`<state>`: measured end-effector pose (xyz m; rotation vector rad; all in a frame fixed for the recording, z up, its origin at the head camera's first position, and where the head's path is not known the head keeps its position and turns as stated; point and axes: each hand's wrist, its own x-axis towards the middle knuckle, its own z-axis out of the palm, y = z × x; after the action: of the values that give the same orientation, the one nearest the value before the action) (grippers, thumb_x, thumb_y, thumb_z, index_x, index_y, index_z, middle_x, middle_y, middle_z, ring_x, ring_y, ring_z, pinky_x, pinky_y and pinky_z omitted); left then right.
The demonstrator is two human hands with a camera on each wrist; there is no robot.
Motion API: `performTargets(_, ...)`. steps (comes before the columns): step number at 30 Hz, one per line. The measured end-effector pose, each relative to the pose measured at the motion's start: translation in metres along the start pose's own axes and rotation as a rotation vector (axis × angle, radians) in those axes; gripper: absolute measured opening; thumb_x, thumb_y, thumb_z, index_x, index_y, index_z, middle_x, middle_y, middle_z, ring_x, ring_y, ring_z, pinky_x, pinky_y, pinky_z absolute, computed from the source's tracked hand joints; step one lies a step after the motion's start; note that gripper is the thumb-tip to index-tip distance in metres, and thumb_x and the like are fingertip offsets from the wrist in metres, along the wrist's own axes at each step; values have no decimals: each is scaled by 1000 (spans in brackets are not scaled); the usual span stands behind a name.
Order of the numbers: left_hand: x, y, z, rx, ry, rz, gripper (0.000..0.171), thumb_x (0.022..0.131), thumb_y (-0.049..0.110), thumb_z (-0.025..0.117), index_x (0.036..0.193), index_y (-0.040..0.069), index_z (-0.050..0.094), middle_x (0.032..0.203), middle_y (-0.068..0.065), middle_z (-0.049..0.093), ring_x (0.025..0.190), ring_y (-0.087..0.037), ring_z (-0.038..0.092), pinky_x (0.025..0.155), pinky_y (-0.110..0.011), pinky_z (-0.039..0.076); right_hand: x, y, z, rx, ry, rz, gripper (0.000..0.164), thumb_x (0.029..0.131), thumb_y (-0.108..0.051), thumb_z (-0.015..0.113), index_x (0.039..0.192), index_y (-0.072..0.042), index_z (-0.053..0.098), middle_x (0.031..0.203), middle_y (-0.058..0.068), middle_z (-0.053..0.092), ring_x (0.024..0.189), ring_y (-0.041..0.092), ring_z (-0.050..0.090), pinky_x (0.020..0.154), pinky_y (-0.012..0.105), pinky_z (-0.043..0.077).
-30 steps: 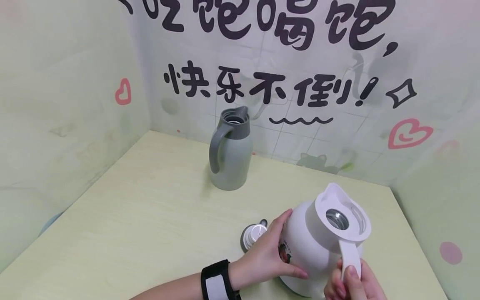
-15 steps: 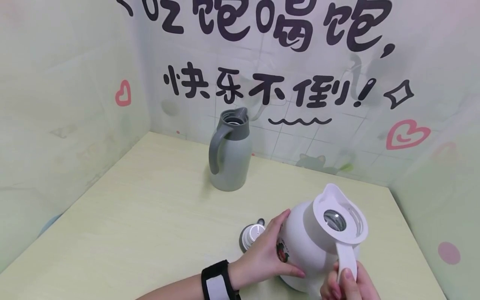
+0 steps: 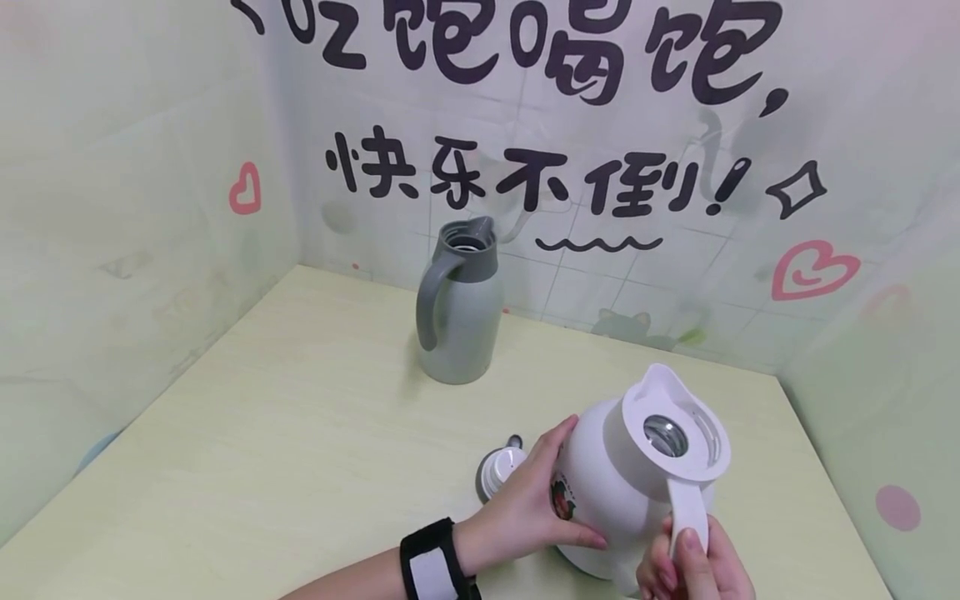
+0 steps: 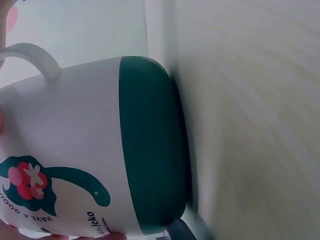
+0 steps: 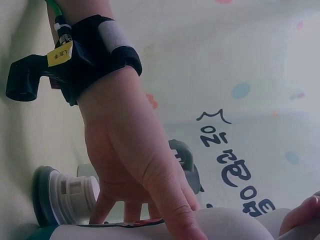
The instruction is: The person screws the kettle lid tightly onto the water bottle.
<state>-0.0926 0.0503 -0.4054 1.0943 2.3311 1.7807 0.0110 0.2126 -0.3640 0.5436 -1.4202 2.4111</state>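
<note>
White jug (image 3: 637, 479) w/ "Jeko" txt (image 4: 91, 223)

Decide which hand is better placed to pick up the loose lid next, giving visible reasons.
Probably the left hand: the lid lies close by it, partly hidden behind it in the head view. It holds the body of the white jug; the right hand grips the handle, farther from the lid.
</note>
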Motion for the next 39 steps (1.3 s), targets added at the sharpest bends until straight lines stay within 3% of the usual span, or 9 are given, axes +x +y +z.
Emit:
performTargets(12, 2, 6, -2, -42, -57, -80, 120, 66, 31, 89, 153, 24, 7, 150, -1, 26, 131, -14, 33, 106, -39, 31, -3, 0, -1, -103, 77, 4, 28, 103, 2, 20, 109, 4, 48, 66, 10, 44, 50, 30, 31, 47, 38, 30)
performTargets(18, 8, 12, -1, -32, -61, -59, 122, 66, 31, 89, 154, 19, 5, 152, -2, 22, 134, -14, 30, 107, -38, 30, -3, 1, 0, -161, 113, -4, 28, 102, 3, 21, 109, 5, 49, 67, 7, 50, 49, 30, 33, 50, 36, 40)
performTargets(26, 23, 21, 4, 12, -16, -29, 134, 56, 36, 94, 154, 23, 4, 156, 1, 14, 138, -15, 23, 108, -40, 27, -1, 2, -1, -154, 55, -18, 31, 102, 4, 19, 110, 2, 50, 65, 11, 42, 49, 28, 32, 47, 38, 32)
performTargets(31, 25, 23, 5, 44, -6, -28, 132, 55, 37, 94, 154, 21, 8, 155, 1, 15, 136, -16, 27, 106, -39, 30, -1, 1, 0, -185, 50, -16, 31, 102, 4, 20, 110, 3, 50, 66, 11, 44, 50, 28, 37, 47, 38, 32)
performTargets(34, 25, 24, 5, 62, -4, -23, 128, 56, 38, 93, 153, 18, 12, 153, 2, 18, 132, -14, 32, 104, -37, 33, -1, -2, -3, -269, 60, -9, 31, 101, 8, 22, 110, 4, 52, 67, 11, 50, 54, 25, 47, 49, 34, 40)
performTargets(39, 26, 24, 6, 78, 0, -13, 124, 57, 40, 92, 152, 14, 16, 151, 2, 20, 128, -13, 35, 102, -34, 36, 2, -18, -12, -595, 199, 32, 30, 99, 7, 35, 100, 3, 65, 70, 9, 63, 61, 16, 62, 60, 23, 50)
